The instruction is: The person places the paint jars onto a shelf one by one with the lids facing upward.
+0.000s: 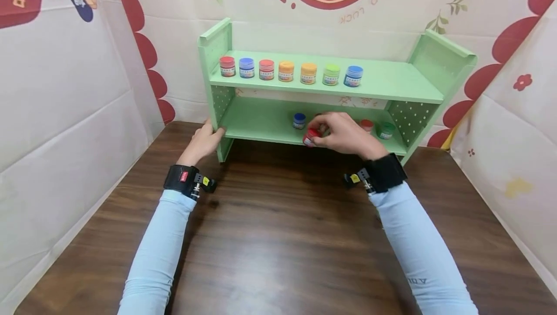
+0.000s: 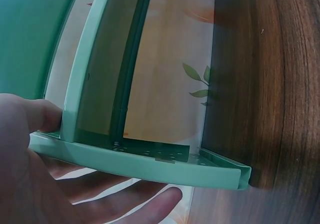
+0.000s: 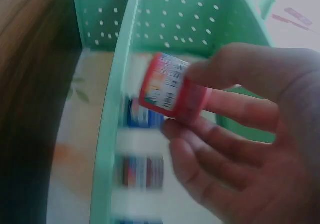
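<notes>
My right hand [image 1: 344, 132] pinches a small red paint jar [image 1: 310, 138] between thumb and fingers, at the front edge of the lower board of a green two-tier shelf [image 1: 256, 117]. The right wrist view shows this red jar [image 3: 162, 87] tilted, its printed label facing the camera. At the shelf's left end, my left hand [image 1: 203, 142] grips the side panel [image 2: 135, 160], thumb on the inner side and fingers on the outer. A blue jar [image 1: 299, 121] stands just left of the held one. Some jars behind my right hand are partly hidden.
Right of my hand on the lower board stand a red-lidded jar [image 1: 367, 125] and a green jar [image 1: 386, 130]. Several jars line the upper board, from a red one [image 1: 227, 66] to a blue one [image 1: 353, 76]. The shelf stands on a dark wooden table [image 1: 278, 218] before a printed cloth.
</notes>
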`<act>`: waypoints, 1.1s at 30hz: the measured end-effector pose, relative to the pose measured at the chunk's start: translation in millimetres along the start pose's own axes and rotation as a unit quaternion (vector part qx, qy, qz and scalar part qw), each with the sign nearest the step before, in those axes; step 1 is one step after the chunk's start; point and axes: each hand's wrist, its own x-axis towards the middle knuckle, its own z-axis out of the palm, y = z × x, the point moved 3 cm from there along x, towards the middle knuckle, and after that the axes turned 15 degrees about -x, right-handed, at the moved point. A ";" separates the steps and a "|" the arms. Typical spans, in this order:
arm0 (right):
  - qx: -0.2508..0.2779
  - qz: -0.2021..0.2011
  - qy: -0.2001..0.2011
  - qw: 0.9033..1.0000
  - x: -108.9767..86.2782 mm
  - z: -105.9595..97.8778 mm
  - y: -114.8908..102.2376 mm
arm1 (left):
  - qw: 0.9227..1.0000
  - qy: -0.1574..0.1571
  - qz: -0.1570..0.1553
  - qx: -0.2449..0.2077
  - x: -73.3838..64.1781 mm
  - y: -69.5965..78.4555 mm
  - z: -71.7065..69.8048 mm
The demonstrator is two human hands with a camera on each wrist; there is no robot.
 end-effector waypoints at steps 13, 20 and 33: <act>-0.018 -0.018 -0.011 1.000 85.1 4.3 -32.0 | 1.000 0.004 -0.009 -0.006 2.3 1.2 0.2; -0.059 0.007 -0.040 0.997 101.6 11.3 -34.7 | 1.000 0.002 -0.015 -0.004 1.7 -2.1 2.0; -0.070 0.027 -0.054 0.996 109.9 21.1 -37.0 | 1.000 0.005 -0.011 -0.001 1.3 -3.0 1.0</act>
